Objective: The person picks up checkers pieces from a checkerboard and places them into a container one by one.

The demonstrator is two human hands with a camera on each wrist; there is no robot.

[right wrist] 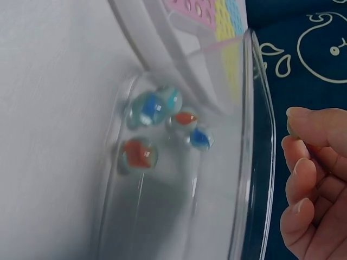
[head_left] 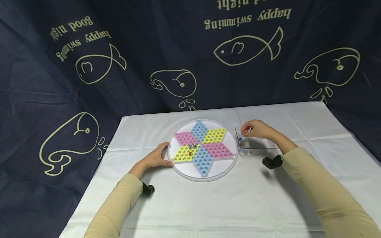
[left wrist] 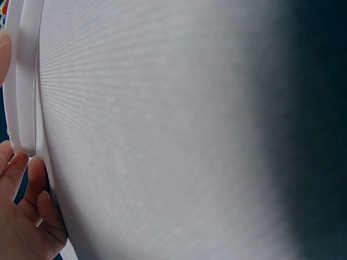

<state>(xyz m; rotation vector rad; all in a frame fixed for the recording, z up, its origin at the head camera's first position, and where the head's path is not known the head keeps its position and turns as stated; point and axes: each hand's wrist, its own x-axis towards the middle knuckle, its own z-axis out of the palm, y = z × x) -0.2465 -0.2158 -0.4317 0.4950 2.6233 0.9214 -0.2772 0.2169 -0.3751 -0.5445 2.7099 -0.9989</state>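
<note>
A round white Chinese checkers board (head_left: 184,171) with a pink, yellow and blue star lies on the table. My left hand (head_left: 156,156) holds its left rim, thumb and fingers spread along the edge; in the left wrist view the fingers (left wrist: 37,176) curl at the rim. Over the clear plastic box (head_left: 259,147) to the board's right, my right hand (head_left: 258,129) pinches a small glass marble (head_left: 242,132) between thumb and fingertips. That marble is mostly covered by the thumb in the right wrist view. Several marbles, including a red one (right wrist: 139,153) and a blue one (right wrist: 201,138), lie in the box.
An orange marble (head_left: 190,153) and a blue marble (head_left: 194,146) sit in the near-left yellow point. White cloth (head_left: 208,208) covers the table. A dark curtain (head_left: 134,39) with fish drawings hangs behind. Black wrist mounts (head_left: 272,162) stick out beneath both sleeves.
</note>
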